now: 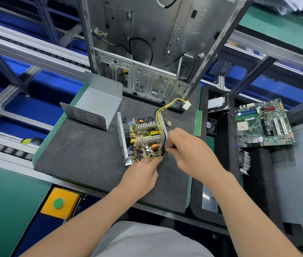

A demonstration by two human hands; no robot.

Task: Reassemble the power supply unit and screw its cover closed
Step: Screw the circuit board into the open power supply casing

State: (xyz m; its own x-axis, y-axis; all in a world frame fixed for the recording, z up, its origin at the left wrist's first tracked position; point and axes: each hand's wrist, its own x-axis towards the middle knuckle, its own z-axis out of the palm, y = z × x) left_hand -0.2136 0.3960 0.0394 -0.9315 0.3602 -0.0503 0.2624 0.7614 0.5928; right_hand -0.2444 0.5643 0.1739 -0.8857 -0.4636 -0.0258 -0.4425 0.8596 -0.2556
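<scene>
Left hand [140,174] has fingertips on the near edge of the open power supply unit [146,139] mid-frame, grip unclear; right hand [190,153] is curled, pinching some dark bit [167,148] at its right corner. Plenty of bare mat [83,151] leftward, cover [98,103] apart, upper left.

- Dark grey foam mat [83,154] covering a green-edged workbench [42,143].
- Open grey metal power supply unit [143,140], circuit board exposed, sits near the mat's middle.
- Bent grey sheet-metal cover [95,106] rests behind it to the left, apart.
- Bare silver steel computer case [147,52] stands at the far edge.
- Narrow green memory stick [198,123] lies along the mat's right edge.
</scene>
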